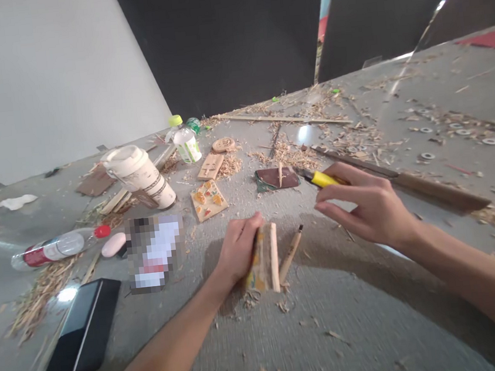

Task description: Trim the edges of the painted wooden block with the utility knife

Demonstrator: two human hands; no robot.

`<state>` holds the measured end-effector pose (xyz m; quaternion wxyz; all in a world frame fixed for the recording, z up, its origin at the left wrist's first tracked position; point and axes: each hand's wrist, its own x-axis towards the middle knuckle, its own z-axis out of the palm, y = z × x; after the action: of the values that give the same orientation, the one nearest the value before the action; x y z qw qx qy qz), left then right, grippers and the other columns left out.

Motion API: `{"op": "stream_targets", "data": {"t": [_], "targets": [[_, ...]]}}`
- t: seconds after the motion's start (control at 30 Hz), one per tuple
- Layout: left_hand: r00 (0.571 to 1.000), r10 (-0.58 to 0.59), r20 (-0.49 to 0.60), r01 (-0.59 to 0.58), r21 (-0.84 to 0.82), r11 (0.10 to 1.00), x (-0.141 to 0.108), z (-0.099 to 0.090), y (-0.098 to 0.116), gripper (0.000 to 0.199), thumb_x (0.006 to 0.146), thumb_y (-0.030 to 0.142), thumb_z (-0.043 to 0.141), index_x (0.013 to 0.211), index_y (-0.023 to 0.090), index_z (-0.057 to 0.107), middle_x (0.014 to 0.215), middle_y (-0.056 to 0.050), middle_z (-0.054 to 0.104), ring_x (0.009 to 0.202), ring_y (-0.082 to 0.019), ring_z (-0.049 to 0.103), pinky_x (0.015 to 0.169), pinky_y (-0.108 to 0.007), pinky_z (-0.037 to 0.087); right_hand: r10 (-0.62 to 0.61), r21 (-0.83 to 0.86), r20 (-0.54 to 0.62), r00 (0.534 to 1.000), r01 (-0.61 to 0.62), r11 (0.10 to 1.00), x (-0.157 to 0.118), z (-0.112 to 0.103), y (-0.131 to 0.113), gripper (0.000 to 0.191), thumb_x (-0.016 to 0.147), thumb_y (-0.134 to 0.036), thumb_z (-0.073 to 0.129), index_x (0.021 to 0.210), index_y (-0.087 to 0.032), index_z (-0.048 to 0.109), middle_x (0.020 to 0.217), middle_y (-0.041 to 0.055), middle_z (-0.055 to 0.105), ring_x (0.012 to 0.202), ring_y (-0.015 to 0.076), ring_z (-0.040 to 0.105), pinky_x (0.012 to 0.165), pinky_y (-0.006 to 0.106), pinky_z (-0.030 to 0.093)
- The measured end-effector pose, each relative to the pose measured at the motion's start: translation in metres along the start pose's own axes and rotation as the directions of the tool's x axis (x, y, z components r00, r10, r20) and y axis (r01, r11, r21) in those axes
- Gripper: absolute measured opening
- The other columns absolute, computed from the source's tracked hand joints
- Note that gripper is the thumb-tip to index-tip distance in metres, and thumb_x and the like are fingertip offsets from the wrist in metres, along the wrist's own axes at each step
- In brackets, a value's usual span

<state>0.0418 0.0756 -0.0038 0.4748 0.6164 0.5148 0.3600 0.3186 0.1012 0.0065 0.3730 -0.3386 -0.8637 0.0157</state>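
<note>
My left hand (240, 246) is closed on a small wooden block (262, 260) with yellow marks, low in the middle of the view. A pale wooden strip (274, 257) stands along the block's right side, and a thin stick with a dark tip (292, 254) leans just right of it. My right hand (359, 200) holds a yellow utility knife (323, 180) between thumb and fingers, its dark end pointing left. That end is close to a dark brown and green piece (268, 178) with a small wooden stick on it.
A patterned wooden tile (209, 201), a cup (140, 176) and a green-capped bottle (185, 142) stand beyond my left hand. Further left lie a red-capped bottle (63, 246) and a black device (82, 332). A long wooden bar (438, 189) lies right; shavings are scattered around.
</note>
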Motion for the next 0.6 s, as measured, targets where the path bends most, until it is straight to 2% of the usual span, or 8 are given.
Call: {"op": "stream_targets", "data": {"t": [0.07,0.13,0.23,0.3,0.4,0.5,0.6], "targets": [[0.992,-0.021,-0.124,0.021,0.003,1.0,0.006,-0.003,-0.006,0.05,0.099,0.059,0.047,0.066,0.024,0.032,0.064,0.002,0.034,0.064,-0.016,0.037,0.058,-0.031,0.031,-0.119,0.058,0.085,0.989,0.114,0.992,0.001,0.0,-0.01,0.015,0.103,-0.03,0.062,0.093,-0.02,0.068,0.104,0.0084,0.058,0.078,0.0155,0.052,0.066,0.029,0.04],[0.975,-0.006,-0.221,0.012,0.028,1.0,0.011,-0.007,-0.011,0.047,0.098,0.058,0.05,0.068,0.024,0.036,0.067,0.001,0.042,0.069,-0.018,0.043,0.06,-0.031,0.037,-0.247,0.125,0.17,0.954,0.228,0.966,0.002,0.002,-0.024,0.025,0.106,-0.037,0.057,0.09,-0.02,0.066,0.108,0.0091,0.058,0.074,0.0136,0.048,0.064,0.028,0.038],[0.961,-0.002,-0.277,0.023,0.072,0.997,0.016,-0.012,-0.015,0.042,0.098,0.055,0.052,0.07,0.023,0.044,0.075,-0.002,0.055,0.08,-0.021,0.052,0.067,-0.031,0.044,-0.368,0.221,0.267,0.89,0.316,0.923,0.003,0.005,-0.039,0.041,0.11,-0.049,0.044,0.089,-0.02,0.063,0.108,0.0089,0.057,0.075,0.0147,0.046,0.066,0.03,0.039],[0.958,-0.007,-0.285,0.032,0.082,0.996,0.017,-0.012,-0.016,0.04,0.097,0.054,0.052,0.073,0.022,0.05,0.081,-0.004,0.061,0.088,-0.022,0.056,0.072,-0.032,0.047,-0.392,0.264,0.305,0.868,0.319,0.91,0.003,0.006,-0.043,0.046,0.11,-0.054,0.039,0.089,-0.021,0.062,0.106,0.0083,0.056,0.075,0.0155,0.045,0.067,0.031,0.039],[0.952,-0.016,-0.305,0.043,0.084,0.996,0.017,-0.011,-0.017,0.04,0.096,0.055,0.054,0.075,0.021,0.052,0.084,-0.004,0.064,0.091,-0.023,0.057,0.075,-0.033,0.049,-0.39,0.305,0.327,0.861,0.295,0.906,0.003,0.008,-0.042,0.048,0.11,-0.056,0.039,0.087,-0.021,0.061,0.103,0.0069,0.055,0.072,0.0147,0.043,0.065,0.031,0.037],[0.948,-0.003,-0.319,0.029,0.075,0.997,0.015,-0.01,-0.015,0.043,0.096,0.057,0.054,0.072,0.022,0.047,0.078,-0.002,0.059,0.085,-0.022,0.054,0.072,-0.032,0.047,-0.393,0.321,0.317,0.863,0.292,0.901,0.003,0.01,-0.038,0.046,0.11,-0.054,0.042,0.085,-0.021,0.061,0.101,0.0055,0.054,0.07,0.0134,0.043,0.064,0.03,0.036],[0.96,0.03,-0.277,-0.01,0.072,0.997,0.013,-0.009,-0.013,0.043,0.097,0.056,0.05,0.07,0.024,0.039,0.07,0.0,0.049,0.075,-0.019,0.047,0.066,-0.031,0.042,-0.396,0.282,0.287,0.872,0.319,0.905,0.002,0.012,-0.036,0.042,0.11,-0.049,0.046,0.082,-0.021,0.062,0.1,0.0052,0.055,0.071,0.0133,0.044,0.066,0.03,0.037]]}}
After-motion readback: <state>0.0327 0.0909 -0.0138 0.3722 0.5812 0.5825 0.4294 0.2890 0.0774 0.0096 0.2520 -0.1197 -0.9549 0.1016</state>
